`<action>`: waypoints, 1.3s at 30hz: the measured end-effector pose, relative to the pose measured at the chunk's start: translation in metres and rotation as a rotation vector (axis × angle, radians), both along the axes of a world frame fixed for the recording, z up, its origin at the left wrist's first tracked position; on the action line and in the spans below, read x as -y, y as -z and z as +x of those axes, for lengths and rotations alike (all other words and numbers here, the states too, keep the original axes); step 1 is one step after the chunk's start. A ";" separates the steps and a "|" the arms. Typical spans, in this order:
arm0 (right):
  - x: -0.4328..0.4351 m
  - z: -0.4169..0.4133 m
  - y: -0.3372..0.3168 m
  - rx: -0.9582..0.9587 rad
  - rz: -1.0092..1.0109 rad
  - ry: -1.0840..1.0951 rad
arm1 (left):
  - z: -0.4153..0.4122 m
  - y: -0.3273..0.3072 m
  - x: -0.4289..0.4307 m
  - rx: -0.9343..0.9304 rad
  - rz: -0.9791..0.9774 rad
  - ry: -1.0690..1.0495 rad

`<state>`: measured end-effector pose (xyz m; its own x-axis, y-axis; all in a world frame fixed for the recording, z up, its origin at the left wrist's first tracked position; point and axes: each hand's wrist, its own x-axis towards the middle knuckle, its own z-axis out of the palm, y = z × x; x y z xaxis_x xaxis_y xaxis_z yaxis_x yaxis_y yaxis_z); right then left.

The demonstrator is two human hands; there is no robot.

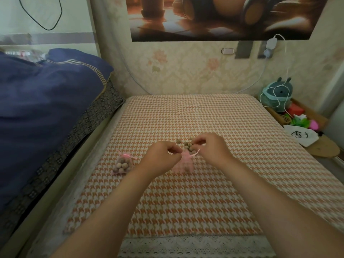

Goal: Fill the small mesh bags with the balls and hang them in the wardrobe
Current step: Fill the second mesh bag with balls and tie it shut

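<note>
Woven, matt cover cloth (204, 112) w/ lace trim (195, 244) at 6 o'clock. Sheer net-fabric mesh bag (183, 164); matt, rough-ish balls (188, 146). Smooth cloth bedding (46, 108) at 9 o'clock.

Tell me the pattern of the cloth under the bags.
Orange-and-white houndstooth cloth, clearest in the head view.

The pink mesh bag (183, 163) is half covered by the left hand (163, 155), the loose balls (188, 146) are partly blocked by the right hand (212, 148), and the poster (223, 15) is chopped off up top.
</note>
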<state>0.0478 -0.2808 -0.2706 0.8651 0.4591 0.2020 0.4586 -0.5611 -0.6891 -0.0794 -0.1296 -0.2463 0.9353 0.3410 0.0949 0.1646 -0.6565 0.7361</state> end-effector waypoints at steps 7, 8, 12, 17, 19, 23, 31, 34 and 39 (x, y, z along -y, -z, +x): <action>-0.006 -0.043 -0.042 -0.054 0.162 -0.169 | 0.001 -0.002 0.006 0.004 -0.039 0.014; -0.007 -0.046 -0.040 -0.026 0.117 -0.181 | 0.000 -0.002 0.007 0.001 -0.031 0.015; -0.007 -0.048 -0.037 0.014 0.079 -0.176 | -0.003 -0.002 0.007 -0.006 -0.041 0.022; -0.008 -0.046 -0.033 0.121 -0.087 -0.179 | -0.005 -0.003 0.005 -0.004 -0.061 0.030; -0.007 -0.043 -0.032 0.066 -0.095 -0.207 | -0.005 -0.002 0.004 -0.015 -0.053 0.028; 0.000 -0.039 -0.035 0.027 -0.177 -0.286 | -0.003 -0.001 0.004 -0.017 -0.044 0.032; 0.022 -0.035 -0.051 0.075 -0.291 -0.281 | 0.009 -0.006 0.015 0.009 -0.010 0.050; 0.032 -0.032 -0.056 0.116 -0.348 -0.277 | 0.018 -0.006 0.020 0.021 -0.064 0.079; 0.047 -0.022 -0.050 0.098 -0.340 -0.174 | 0.031 -0.010 0.028 0.100 -0.126 0.110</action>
<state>0.0261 -0.3273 -0.2210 0.7525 0.6524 0.0907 0.6215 -0.6576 -0.4258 -0.0481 -0.1577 -0.2358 0.9556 0.2523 0.1522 0.0190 -0.5683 0.8226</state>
